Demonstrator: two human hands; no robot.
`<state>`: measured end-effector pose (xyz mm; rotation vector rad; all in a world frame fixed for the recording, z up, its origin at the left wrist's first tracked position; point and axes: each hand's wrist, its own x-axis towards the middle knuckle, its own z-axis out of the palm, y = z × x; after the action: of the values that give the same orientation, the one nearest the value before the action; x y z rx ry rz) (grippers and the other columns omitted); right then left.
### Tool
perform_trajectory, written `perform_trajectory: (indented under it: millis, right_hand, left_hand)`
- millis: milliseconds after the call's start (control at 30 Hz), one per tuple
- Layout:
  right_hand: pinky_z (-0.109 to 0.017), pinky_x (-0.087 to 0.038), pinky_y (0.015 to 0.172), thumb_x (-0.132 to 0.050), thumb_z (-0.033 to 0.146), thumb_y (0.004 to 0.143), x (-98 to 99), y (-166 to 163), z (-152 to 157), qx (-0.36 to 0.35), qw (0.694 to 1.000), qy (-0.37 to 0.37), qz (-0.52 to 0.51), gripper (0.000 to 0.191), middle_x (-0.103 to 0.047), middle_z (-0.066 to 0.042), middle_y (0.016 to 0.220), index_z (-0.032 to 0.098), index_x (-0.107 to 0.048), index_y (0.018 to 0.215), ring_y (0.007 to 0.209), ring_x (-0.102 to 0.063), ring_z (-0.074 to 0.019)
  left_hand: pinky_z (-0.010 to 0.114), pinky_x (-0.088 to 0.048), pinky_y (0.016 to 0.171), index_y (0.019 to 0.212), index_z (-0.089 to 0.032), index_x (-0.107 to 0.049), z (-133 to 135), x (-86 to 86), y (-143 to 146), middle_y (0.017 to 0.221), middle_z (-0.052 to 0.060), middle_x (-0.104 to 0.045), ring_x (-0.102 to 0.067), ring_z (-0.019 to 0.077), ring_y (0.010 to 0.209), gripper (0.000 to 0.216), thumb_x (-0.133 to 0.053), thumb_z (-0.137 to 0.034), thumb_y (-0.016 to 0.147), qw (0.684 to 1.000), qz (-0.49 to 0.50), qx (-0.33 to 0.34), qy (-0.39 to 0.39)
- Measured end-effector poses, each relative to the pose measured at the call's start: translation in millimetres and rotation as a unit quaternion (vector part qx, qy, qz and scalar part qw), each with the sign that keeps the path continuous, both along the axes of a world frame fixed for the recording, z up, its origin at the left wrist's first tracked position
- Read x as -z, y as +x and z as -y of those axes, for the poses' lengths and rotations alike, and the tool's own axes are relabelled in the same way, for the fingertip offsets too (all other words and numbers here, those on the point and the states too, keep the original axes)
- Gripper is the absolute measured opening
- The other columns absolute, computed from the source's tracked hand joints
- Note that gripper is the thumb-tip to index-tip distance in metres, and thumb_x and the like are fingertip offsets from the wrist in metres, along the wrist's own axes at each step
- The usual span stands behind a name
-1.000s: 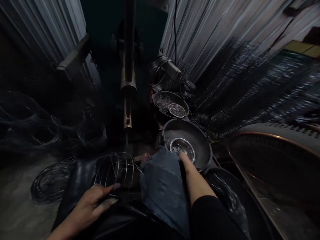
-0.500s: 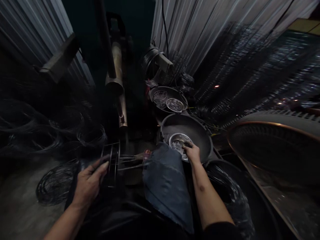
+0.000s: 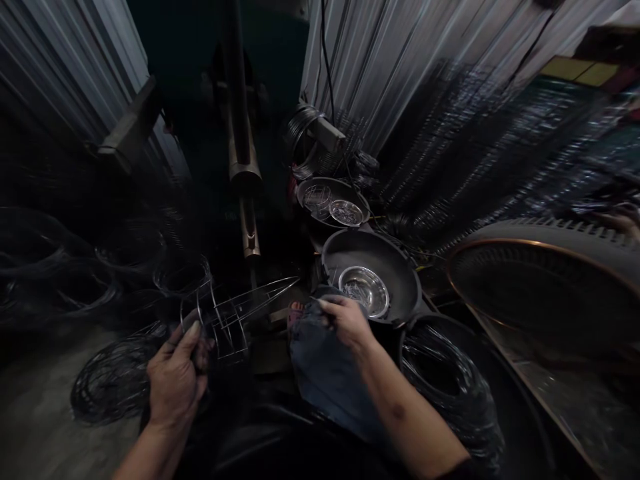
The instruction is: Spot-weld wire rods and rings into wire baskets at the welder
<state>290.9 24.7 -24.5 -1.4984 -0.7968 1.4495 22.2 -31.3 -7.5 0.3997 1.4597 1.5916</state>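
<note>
My left hand [image 3: 176,379] grips the wide ringed end of a cone-shaped wire frame [image 3: 235,310] whose thin rods run to a point at the right. My right hand [image 3: 344,319] is pinched closed over my jeans-clad knee [image 3: 320,367], holding something small that I cannot make out. Just beyond it a small steel bowl [image 3: 365,290] with small metal pieces sits inside a dark wok-like pan [image 3: 373,267].
A second pan [image 3: 333,200] with a wire piece and a steel dish stands farther back. Coils of dark wire [image 3: 107,380] lie on the floor at left, another coil [image 3: 450,393] at right. A large round fan guard [image 3: 545,293] fills the right. A metal machine post [image 3: 243,167] rises ahead.
My right hand left the steel bowl and drew back over my knee, pinched closed. My left hand turned the wire frame so its point faces right.
</note>
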Motion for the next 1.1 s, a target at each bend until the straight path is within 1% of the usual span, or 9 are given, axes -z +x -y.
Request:
perform_trajectory:
  millis: [67, 133, 200, 267, 400, 567, 800, 933, 1100]
  right_hand:
    - [-0.019, -0.029, 0.036, -0.076, 0.032, 0.053, -10.5, -42.0, -7.0, -0.038, 0.990, -0.014, -0.138, 0.028, -0.062, -0.001, 0.056, 0.013, -0.063, 0.070, 0.039, -0.047, -0.0078]
    - [-0.018, -0.030, 0.036, -0.078, 0.028, 0.052, -20.0, -74.9, -11.5, -0.051, 0.972, -0.022, -0.229, 0.029, -0.062, -0.001, 0.056, 0.012, -0.062, 0.070, 0.039, -0.047, -0.0071]
    - [-0.017, -0.031, 0.036, -0.080, 0.026, 0.051, -27.9, -95.8, -13.2, -0.052, 0.957, -0.025, -0.283, 0.029, -0.063, -0.001, 0.057, 0.012, -0.062, 0.069, 0.039, -0.047, -0.0064]
    - [-0.017, -0.030, 0.035, -0.081, 0.025, 0.050, -33.2, -106.8, -13.6, -0.047, 0.949, -0.025, -0.310, 0.029, -0.064, -0.002, 0.057, 0.011, -0.061, 0.066, 0.038, -0.047, -0.0059]
    - [-0.017, -0.028, 0.035, -0.082, 0.024, 0.051, -34.7, -115.0, -16.6, -0.026, 0.948, -0.015, -0.318, 0.029, -0.064, -0.002, 0.056, 0.011, -0.061, 0.066, 0.037, -0.046, -0.0059]
    - [-0.016, -0.025, 0.035, -0.082, 0.025, 0.052, -30.6, -122.9, -26.7, 0.006, 0.947, 0.008, -0.320, 0.029, -0.064, -0.001, 0.054, 0.012, -0.060, 0.065, 0.035, -0.043, -0.0048]
    - [-0.017, -0.025, 0.035, -0.082, 0.025, 0.052, -32.4, -137.3, -45.3, 0.060, 0.942, 0.040, -0.327, 0.030, -0.064, 0.000, 0.054, 0.014, -0.058, 0.066, 0.035, -0.041, -0.0042]
    - [-0.017, -0.025, 0.036, -0.081, 0.022, 0.053, -38.1, -143.5, -57.3, 0.064, 0.939, 0.054, -0.334, 0.027, -0.063, 0.000, 0.053, 0.014, -0.058, 0.065, 0.036, -0.040, -0.0038]
    - [-0.017, -0.024, 0.037, -0.077, 0.018, 0.057, -45.0, -147.2, -69.6, 0.065, 0.939, 0.052, -0.335, 0.021, -0.062, 0.000, 0.053, 0.014, -0.058, 0.066, 0.037, -0.040, -0.0040]
  left_hand:
    - [0.016, -0.041, 0.046, 0.101, -0.020, -0.069, -1.3, 0.5, 0.5, 0.047, -0.009, -0.042, -0.037, 0.0042, 0.041, 0.035, -0.074, -0.033, 0.069, 1.000, 0.006, -0.010, 0.004]
    - [0.015, -0.037, 0.043, 0.099, -0.020, -0.069, -2.6, -2.2, 1.3, 0.047, -0.009, -0.043, -0.036, 0.0041, 0.041, 0.034, -0.074, -0.033, 0.068, 1.000, 0.001, -0.023, 0.005]
    - [0.015, -0.034, 0.040, 0.098, -0.019, -0.070, -4.0, -6.1, 1.4, 0.045, -0.009, -0.042, -0.036, 0.0041, 0.040, 0.034, -0.075, -0.034, 0.068, 0.999, -0.008, -0.035, 0.006]
    - [0.015, -0.031, 0.039, 0.099, -0.019, -0.070, -6.0, -8.5, 0.3, 0.045, -0.009, -0.041, -0.034, 0.0039, 0.040, 0.035, -0.075, -0.035, 0.067, 0.999, -0.011, -0.047, 0.007]
    - [0.016, -0.033, 0.040, 0.102, -0.020, -0.070, -12.0, -4.8, -3.7, 0.046, -0.009, -0.042, -0.035, 0.0035, 0.040, 0.037, -0.075, -0.034, 0.068, 0.999, -0.007, -0.046, 0.019]
    - [0.016, -0.034, 0.040, 0.101, -0.021, -0.069, -25.3, -1.1, -5.3, 0.047, -0.009, -0.043, -0.036, 0.0038, 0.040, 0.037, -0.075, -0.035, 0.067, 0.999, 0.001, -0.032, -0.001]
    - [0.016, -0.032, 0.039, 0.102, -0.020, -0.070, -50.1, -6.5, -5.6, 0.047, -0.008, -0.046, -0.038, 0.0043, 0.040, 0.042, -0.078, -0.034, 0.063, 0.999, 0.010, -0.051, 0.008]
    - [0.016, -0.032, 0.039, 0.101, -0.018, -0.070, -61.5, -11.3, -8.7, 0.046, -0.008, -0.045, -0.036, 0.0037, 0.039, 0.040, -0.076, -0.033, 0.065, 0.998, 0.007, -0.049, 0.030]
    - [0.015, -0.032, 0.040, 0.098, -0.017, -0.070, -72.2, -19.1, -14.1, 0.044, -0.009, -0.043, -0.035, 0.0036, 0.038, 0.036, -0.076, -0.032, 0.065, 0.999, 0.006, -0.040, 0.034]
